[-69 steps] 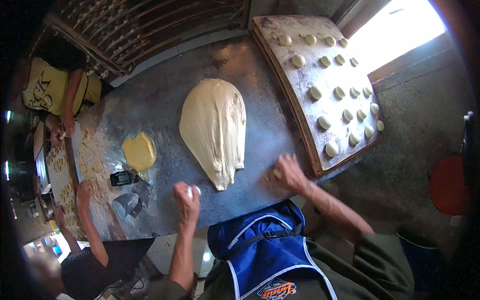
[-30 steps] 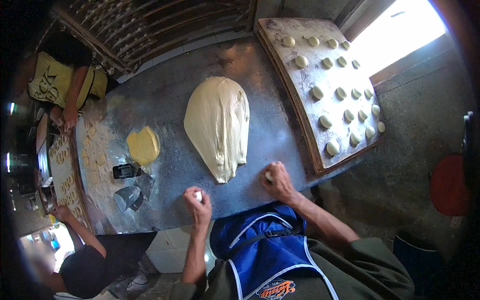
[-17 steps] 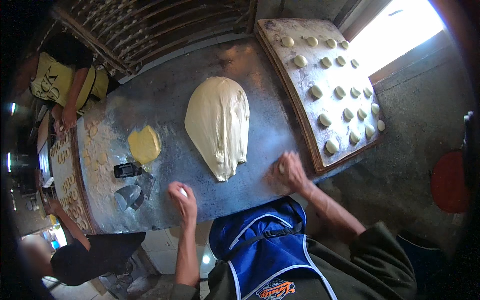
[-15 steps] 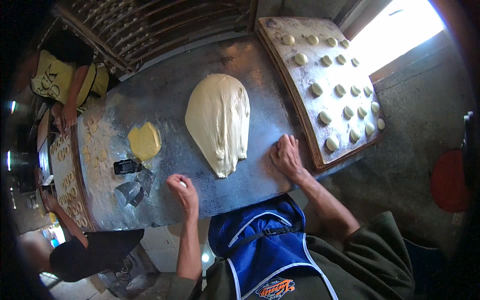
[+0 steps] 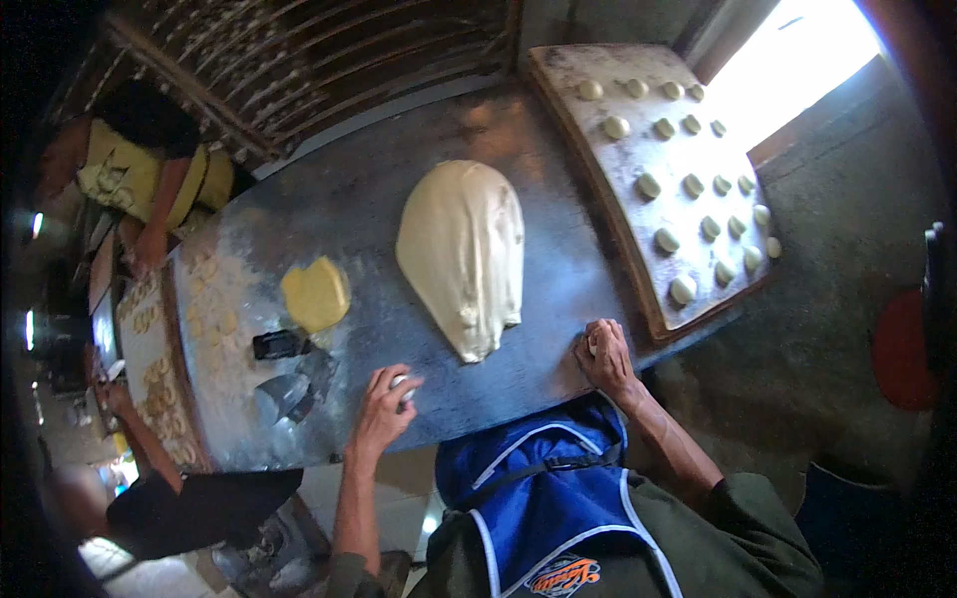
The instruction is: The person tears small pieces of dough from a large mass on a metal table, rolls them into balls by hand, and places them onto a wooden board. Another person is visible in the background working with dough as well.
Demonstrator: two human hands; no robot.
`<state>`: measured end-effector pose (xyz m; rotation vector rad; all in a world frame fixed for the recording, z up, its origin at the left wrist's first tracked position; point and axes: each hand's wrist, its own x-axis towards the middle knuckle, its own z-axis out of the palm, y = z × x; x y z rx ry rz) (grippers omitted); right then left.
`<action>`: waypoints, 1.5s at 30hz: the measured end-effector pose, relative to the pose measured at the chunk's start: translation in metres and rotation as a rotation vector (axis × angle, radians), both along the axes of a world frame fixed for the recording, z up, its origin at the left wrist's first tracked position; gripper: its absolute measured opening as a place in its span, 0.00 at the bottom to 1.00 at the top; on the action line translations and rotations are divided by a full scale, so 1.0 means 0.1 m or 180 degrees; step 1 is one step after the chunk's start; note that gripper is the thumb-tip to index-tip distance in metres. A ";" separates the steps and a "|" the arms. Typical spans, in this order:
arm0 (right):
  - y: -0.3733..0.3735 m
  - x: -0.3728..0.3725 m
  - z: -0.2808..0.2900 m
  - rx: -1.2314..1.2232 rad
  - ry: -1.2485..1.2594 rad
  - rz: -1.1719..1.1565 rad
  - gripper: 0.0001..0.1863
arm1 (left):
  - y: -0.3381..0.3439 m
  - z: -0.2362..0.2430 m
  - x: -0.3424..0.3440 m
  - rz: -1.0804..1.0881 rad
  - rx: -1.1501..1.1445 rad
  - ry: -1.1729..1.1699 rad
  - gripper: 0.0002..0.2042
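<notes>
A large, smooth, pale dough mass (image 5: pixel 464 259) lies on the dark metal table (image 5: pixel 379 159) in front of me, its narrow end toward me. My left hand (image 5: pixel 381 411) is raised at the near edge, left of that end, its fingers curled around a small white dough piece (image 5: pixel 402 385). To the right of the mass, my right hand (image 5: pixel 606 359) is curled palm-down against the tabletop near the front edge. Its fingers hide whatever is beneath them.
A board (image 5: pixel 653 75) with several rows of dough balls stands at the right. On the left are a yellow dough lump (image 5: pixel 316 295), a black object (image 5: pixel 277 345) and a grey scraper-like tool (image 5: pixel 282 397). Two people (image 5: pixel 150 508) work beside a tray (image 5: pixel 194 439) of shaped dough.
My right hand has drawn toward me along the table. My left hand has turned, so more of the dough piece shows. The whole view has shifted slightly.
</notes>
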<state>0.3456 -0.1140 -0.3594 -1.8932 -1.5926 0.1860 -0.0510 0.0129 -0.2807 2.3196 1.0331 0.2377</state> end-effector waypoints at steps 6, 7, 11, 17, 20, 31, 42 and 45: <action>-0.13 0.10 0.93 -0.0547 -0.0118 0.0138 0.29 | 0.06 0.57 0.29 -0.0202 -0.0196 -0.0173 0.16; -0.20 0.22 1.00 -0.0763 -0.0007 0.0107 0.32 | 0.06 0.67 0.38 -0.0091 -0.0173 -0.0440 0.17; -0.25 0.45 1.10 -0.1273 0.0312 0.0378 0.40 | 0.10 0.69 0.57 0.0131 0.0087 -0.0513 0.19; -0.01 0.16 0.78 -0.1321 0.0045 0.0919 0.24 | 0.01 0.60 0.70 0.0491 -0.0097 -0.0476 0.17; 0.13 -0.10 0.94 -0.1455 0.0935 0.0783 0.17 | -0.12 0.62 0.64 0.0727 -0.0169 -0.0414 0.16; 0.28 -0.83 1.70 -0.1663 0.1327 0.2514 0.06 | -0.41 0.40 0.40 0.0712 -0.0126 -0.0525 0.17; 0.12 0.08 0.28 -0.0813 -0.1124 0.0532 0.30 | -0.10 -0.70 0.36 0.1397 0.1128 -0.0412 0.16; 0.66 -0.44 0.14 -0.0826 -0.0678 0.0012 0.28 | -0.01 -0.77 0.91 0.2135 0.0634 -0.0737 0.14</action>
